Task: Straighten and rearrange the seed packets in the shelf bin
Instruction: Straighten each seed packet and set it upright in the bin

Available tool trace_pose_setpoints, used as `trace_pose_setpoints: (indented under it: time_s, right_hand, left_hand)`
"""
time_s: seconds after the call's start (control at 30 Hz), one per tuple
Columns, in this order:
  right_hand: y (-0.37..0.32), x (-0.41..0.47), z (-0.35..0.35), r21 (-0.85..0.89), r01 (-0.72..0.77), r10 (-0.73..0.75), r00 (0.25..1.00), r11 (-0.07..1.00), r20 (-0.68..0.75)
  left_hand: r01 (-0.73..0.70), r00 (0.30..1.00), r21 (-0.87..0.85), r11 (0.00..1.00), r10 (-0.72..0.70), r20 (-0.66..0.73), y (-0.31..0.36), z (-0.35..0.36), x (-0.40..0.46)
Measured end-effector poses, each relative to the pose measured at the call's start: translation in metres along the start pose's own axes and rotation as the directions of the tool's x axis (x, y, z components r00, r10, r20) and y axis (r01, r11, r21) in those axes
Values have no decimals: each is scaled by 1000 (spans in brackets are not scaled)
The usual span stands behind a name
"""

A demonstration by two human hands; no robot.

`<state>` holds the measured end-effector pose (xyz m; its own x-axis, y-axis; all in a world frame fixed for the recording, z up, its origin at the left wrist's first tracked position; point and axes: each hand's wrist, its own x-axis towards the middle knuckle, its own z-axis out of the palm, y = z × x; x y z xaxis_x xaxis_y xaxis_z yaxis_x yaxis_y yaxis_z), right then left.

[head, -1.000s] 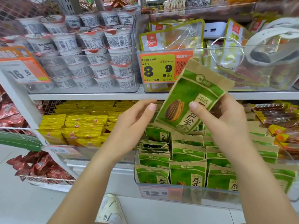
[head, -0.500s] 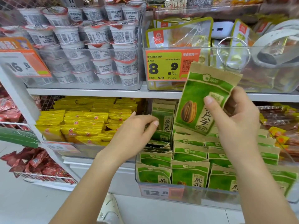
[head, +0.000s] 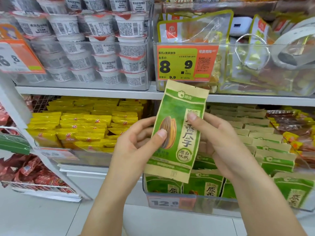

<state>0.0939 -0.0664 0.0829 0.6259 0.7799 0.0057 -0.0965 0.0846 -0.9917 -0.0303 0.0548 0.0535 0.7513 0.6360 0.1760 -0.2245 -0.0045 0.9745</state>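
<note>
Grip: While I hold the green and tan paper seed packet [head: 177, 132] at centre frame, my left hand [head: 136, 143] pinches its left edge, thumb across the printed seed, and my right hand [head: 219, 142] clamps the right edge, thumb on the lettering.
Packet: upright, slightly tilted, lifted in front of the clear plastic shelf bin [head: 192, 204] at lower right.
Bin: rows of matching green packets [head: 271, 160] stand inside, fronts forward.
Doing it well: I should square the packet, keep its face outward, then slide it into a gap without knocking its neighbours.
Risk: creasing the paper top.
</note>
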Motion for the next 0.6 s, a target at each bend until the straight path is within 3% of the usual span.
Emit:
trace_pose_setpoints:
  time_s: [0.13,0.3,0.43,0.53,0.6]
  right_hand:
    - [0,2,-1,-65,-41,47,995,997,85]
    - [4,5,9,-68,-33,38,997,997,66]
    - [7,5,21,-21,-21,22,998,1000,51]
    - [9,2,31,29,-1,0,999,1000,32]
    - [11,0,37,54,21,-21,1000,998,8]
  left_hand:
    - [-13,994,-93,996,3,-105,-3,1,-3]
    - [-19,979,-90,996,0,-203,-4,-1,-8]
    - [-171,900,186,967,231,-370,-10,-7,-14]
    - [-266,839,517,814,459,-292,-11,-12,-18]
    - [-246,853,560,791,451,-262,-12,-12,-20]
